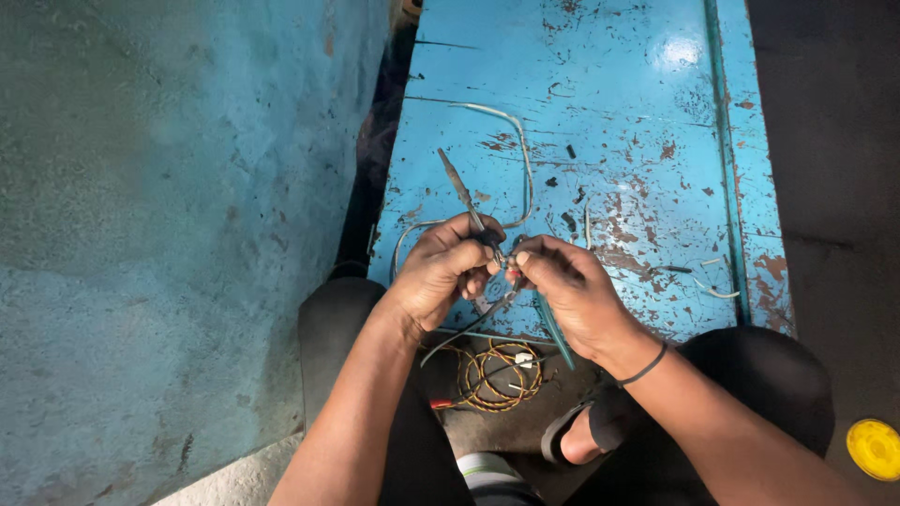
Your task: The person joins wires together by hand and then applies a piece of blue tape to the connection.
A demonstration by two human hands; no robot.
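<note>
My left hand (441, 267) grips a thin metal hand tool (459, 187) whose shaft points up and away over the blue bench. My right hand (567, 286) pinches the end of a thin wire right beside the left fingers, and a teal-handled tool (555, 333) hangs down from under that palm. The two hands meet at the bench's near edge. A pale grey wire (520, 155) loops across the bench behind the hands. What lies between the fingertips is hidden.
A worn blue metal bench (637, 112) with chipped paint carries small wire scraps (712, 286). A coil of yellow and red wire (497, 375) lies on the floor between my knees. A blue wall (169, 234) stands at left. A yellow round lid (874, 448) sits at lower right.
</note>
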